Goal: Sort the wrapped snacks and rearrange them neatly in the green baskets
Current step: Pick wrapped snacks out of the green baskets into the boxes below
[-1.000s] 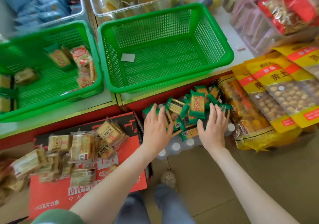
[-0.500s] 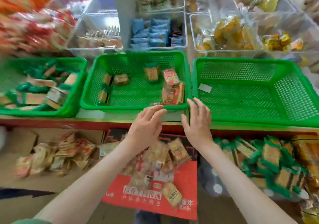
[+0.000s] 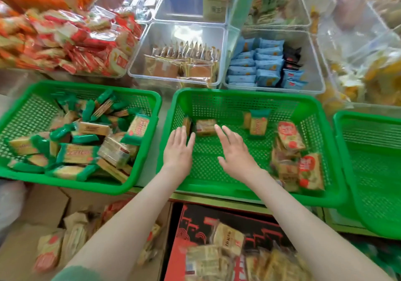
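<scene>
Red carton (image 3: pixel 195 226): nearest, below the shelf edge. Beige-wrapped snacks (image 3: pixel 227 239) lie loose on top, blurred.
Cardboard box (image 3: pixel 43 207): lower left, beside the red carton. It carries more wrapped packs, too blurred to identify.
Left hand (image 3: pixel 178 150): palm down over the near-left part of the middle basket. Fingers straight and held close together, gripping nothing.
Right hand (image 3: pixel 235 152): palm down just beside the left hand, over the mesh floor. Fingers straight and slightly spread, gripping nothing.
Middle green basket (image 3: pixel 238 196): centre of the shelf, under both hands.
Beige cake pack (image 3: pixel 205 126): far-left area of the middle basket, just beyond both sets of fingertips. Contact with the right forefinger cannot be determined.
Green-ended biscuit pack (image 3: pixel 258 122): far centre of the middle basket, standing near the back wall.
Red-labelled packs (image 3: pixel 308 170): piled along the right wall of the middle basket.
Left green basket (image 3: pixel 97 186): just beside the middle basket, holding a jumbled heap of green-ended packs (image 3: pixel 78 152).
Right green basket (image 3: pixel 368 172): beside the middle basket, cut off at the frame edge.
Clear tub (image 3: pixel 173 81): behind the baskets, holding foil-wrapped cakes (image 3: pixel 184 64).
Second clear tub (image 3: pixel 271 89): to its right, holding blue packets (image 3: pixel 256 68) in rows.
Red-and-orange packs (image 3: pixel 76 35): heaped at far left.
</scene>
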The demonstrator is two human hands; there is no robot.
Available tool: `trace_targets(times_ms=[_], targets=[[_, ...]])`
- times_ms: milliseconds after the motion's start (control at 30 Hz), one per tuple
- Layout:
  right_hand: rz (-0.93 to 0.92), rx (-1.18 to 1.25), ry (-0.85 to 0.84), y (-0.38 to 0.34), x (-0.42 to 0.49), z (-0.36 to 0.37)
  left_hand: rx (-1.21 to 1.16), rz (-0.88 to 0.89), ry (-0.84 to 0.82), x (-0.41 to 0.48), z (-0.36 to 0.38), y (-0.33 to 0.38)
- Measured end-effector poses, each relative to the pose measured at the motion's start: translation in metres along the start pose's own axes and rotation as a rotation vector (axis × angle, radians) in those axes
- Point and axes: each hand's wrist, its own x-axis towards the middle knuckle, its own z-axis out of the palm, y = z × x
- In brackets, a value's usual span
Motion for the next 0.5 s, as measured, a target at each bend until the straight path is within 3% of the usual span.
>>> trace_targets(times_ms=[100,200,367,433,500], targets=[[-0.014,-0.046,-0.052,-0.008,0.034,0.013,0.012,0.029,-0.122,0.011,0.010,0.005],[0.017,-0.036,-0.067,-0.007,0.055,0.020,-0.192,0.074,-0.186,0.016,0.010,0.013],[0.033,-0.128,-0.091,0.013,0.061,0.019,-0.482,0.372,-0.161,0.022,0.011,0.019],[-0.031,-0.197,-0.157,0.020,0.061,0.018,-0.538,0.365,-0.153,0.024,0.014,0.017],[-0.127,-0.282,-0.223,0.025,0.063,0.019,-0.515,0.247,-0.141,0.025,0.018,0.012]])
